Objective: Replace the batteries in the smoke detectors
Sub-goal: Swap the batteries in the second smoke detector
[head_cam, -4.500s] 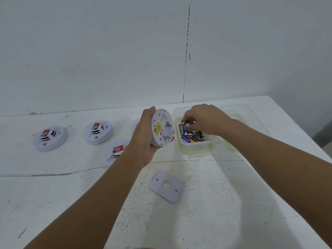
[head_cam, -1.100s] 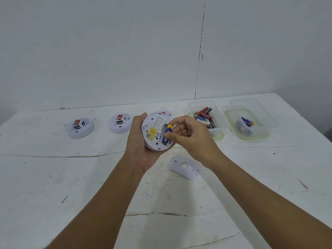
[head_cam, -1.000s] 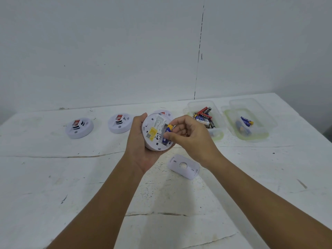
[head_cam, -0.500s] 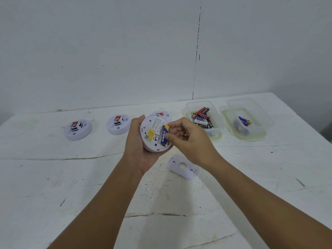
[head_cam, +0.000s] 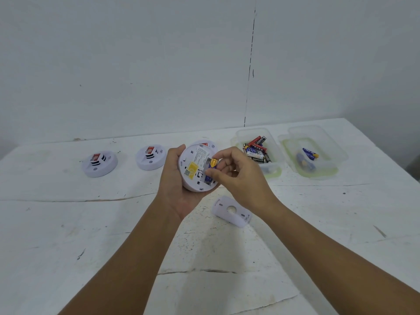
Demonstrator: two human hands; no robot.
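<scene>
My left hand point(head_cam: 175, 185) holds a white round smoke detector point(head_cam: 195, 167) above the table, its back side with a yellow sticker turned toward me. My right hand point(head_cam: 236, 178) pinches a blue and gold battery point(head_cam: 212, 167) against the detector's open battery slot. The detector's white back plate point(head_cam: 231, 211) lies on the table just below my right hand. Two more detectors point(head_cam: 99, 163) point(head_cam: 150, 157) sit face up at the left, and a third point(head_cam: 205, 144) shows partly behind the held one.
A clear plastic tub point(head_cam: 272, 171) with several batteries stands right of my hands. Beside it is a second tub point(head_cam: 322, 173) with two blue batteries point(head_cam: 310, 153). The white table point(head_cam: 68, 235) is scuffed and meets a white wall behind.
My right hand took a battery from the tub and brought it to the detector's back. Over the last second it has pressed the battery lower into the slot.
</scene>
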